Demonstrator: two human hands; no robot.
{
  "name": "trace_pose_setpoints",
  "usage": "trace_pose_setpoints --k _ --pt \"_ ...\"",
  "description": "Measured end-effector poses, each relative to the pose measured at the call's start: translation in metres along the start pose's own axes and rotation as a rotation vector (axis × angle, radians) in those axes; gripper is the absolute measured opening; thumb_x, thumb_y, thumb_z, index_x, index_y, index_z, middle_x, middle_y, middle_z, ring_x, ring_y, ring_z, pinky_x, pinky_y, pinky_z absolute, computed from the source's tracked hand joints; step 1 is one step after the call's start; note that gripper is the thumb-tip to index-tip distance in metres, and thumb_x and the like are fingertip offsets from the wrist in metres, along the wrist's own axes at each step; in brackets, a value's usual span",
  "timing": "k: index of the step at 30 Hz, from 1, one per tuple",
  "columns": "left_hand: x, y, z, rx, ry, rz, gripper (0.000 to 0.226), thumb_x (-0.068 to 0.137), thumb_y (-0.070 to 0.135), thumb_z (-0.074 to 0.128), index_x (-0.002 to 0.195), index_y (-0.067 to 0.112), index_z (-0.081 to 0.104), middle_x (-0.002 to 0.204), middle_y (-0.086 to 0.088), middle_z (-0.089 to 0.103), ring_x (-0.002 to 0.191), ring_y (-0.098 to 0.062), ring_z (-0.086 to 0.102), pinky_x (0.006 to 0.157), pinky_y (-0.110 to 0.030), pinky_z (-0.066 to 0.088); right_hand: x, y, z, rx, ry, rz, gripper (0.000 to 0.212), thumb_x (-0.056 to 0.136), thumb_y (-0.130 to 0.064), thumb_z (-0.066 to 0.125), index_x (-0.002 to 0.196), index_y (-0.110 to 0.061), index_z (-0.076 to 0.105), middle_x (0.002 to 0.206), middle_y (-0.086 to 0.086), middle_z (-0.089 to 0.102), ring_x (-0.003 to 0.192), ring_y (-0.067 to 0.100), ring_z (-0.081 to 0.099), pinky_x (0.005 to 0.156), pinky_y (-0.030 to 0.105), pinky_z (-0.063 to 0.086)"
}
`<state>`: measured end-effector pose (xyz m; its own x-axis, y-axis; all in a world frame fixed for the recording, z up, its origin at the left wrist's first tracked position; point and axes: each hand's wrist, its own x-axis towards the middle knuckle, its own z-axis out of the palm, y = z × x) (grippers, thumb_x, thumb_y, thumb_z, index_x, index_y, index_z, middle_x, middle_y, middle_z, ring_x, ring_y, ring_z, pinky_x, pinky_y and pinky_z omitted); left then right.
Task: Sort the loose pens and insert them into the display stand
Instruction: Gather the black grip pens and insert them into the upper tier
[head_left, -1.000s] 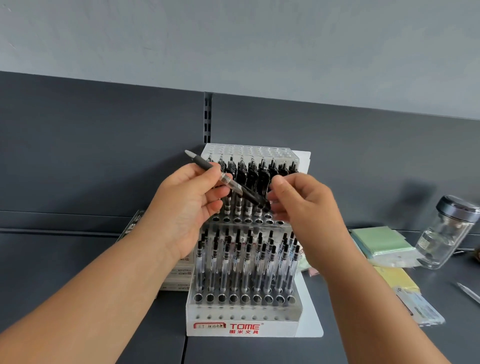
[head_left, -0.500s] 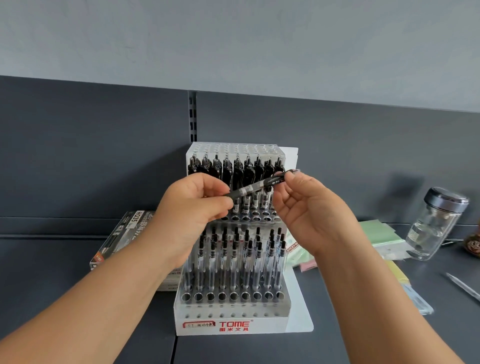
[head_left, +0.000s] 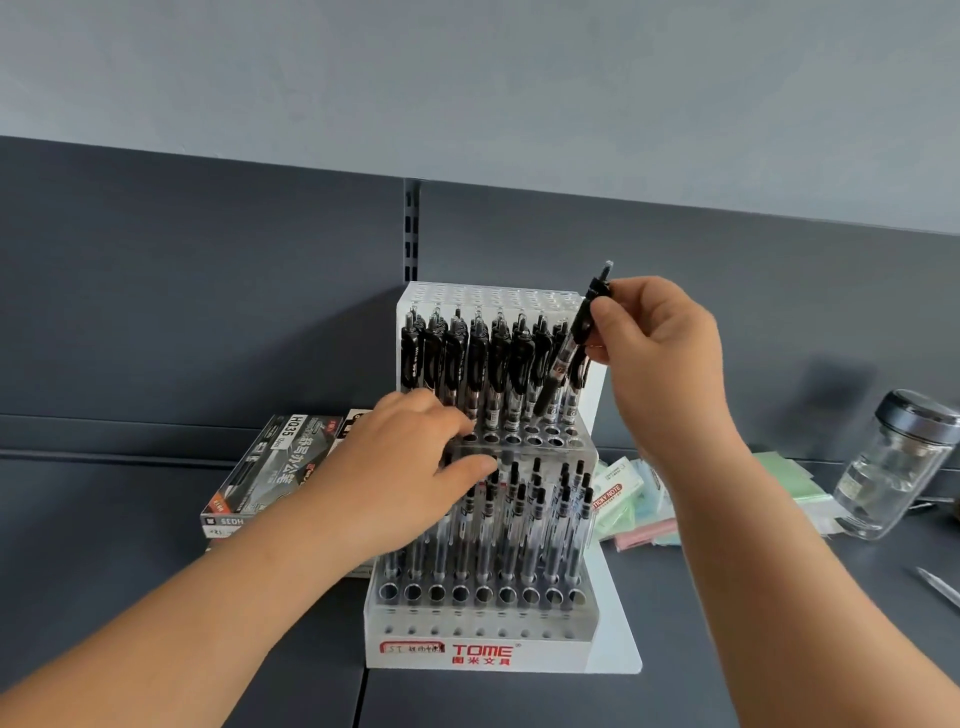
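Black pen going into the display stand's upper tier.
The right hand pinches the black pen, tip tilted down. The left hand, fingers relaxed, steadies the display stand. The tip probably needs lining up over a free hole.

Front panel of the display stand: brand "TOME" printed in red capitals, with a line of four red Chinese characters directly beneath. Left of it on the same panel, a red-framed label carries handwriting beginning "ST"; the remainder is not legible. Box lying left of the stand: "HO35" on its top face, repeated on the near end face, alongside large Chinese characters too slanted to read. Green packet right of the stand: "STICKY NOTE"
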<state>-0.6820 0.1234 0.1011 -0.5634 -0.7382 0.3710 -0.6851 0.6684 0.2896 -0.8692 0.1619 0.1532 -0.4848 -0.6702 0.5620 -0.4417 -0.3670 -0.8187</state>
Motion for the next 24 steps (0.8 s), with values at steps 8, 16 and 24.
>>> trace_pose_setpoints --k 8,16,24 --pt "-0.001 -0.003 0.003 0.055 -0.018 0.034 0.06 0.089 0.062 0.036 0.136 0.026 0.048 0.125 0.013 0.045 0.121 -0.006 0.034 0.101 -0.024 0.032 -0.006 0.019 0.013 -0.21 -0.09 -0.008 0.006 0.093 -0.018 0.059 0.093 -0.022 0.064 0.07 -0.008 0.063 0.062 0.012 0.058 0.065 0.032 0.051" --pt "-0.001 -0.003 0.004 0.059 -0.002 0.037 0.061 0.088 0.063 0.034 0.134 0.026 0.049 0.123 0.013 0.046 0.12 -0.007 0.035 0.1 -0.024 0.032 -0.011 0.03 0.017 -0.383 -0.158 0.019 0.012 0.094 -0.023 0.055 0.101 -0.016 0.063 0.073 -0.005 0.063 0.064 0.012 0.056 0.063 0.027 0.045" --pt "-0.002 0.003 0.005 0.072 0.0 -0.002 0.059 0.088 0.061 0.036 0.134 0.027 0.049 0.121 0.014 0.046 0.117 -0.006 0.035 0.095 -0.022 0.031 -0.008 0.024 0.01 -0.384 -0.218 0.051 0.013 0.094 -0.023 0.055 0.102 -0.015 0.062 0.075 -0.008 0.062 0.066 0.009 0.056 0.062 0.025 0.046"
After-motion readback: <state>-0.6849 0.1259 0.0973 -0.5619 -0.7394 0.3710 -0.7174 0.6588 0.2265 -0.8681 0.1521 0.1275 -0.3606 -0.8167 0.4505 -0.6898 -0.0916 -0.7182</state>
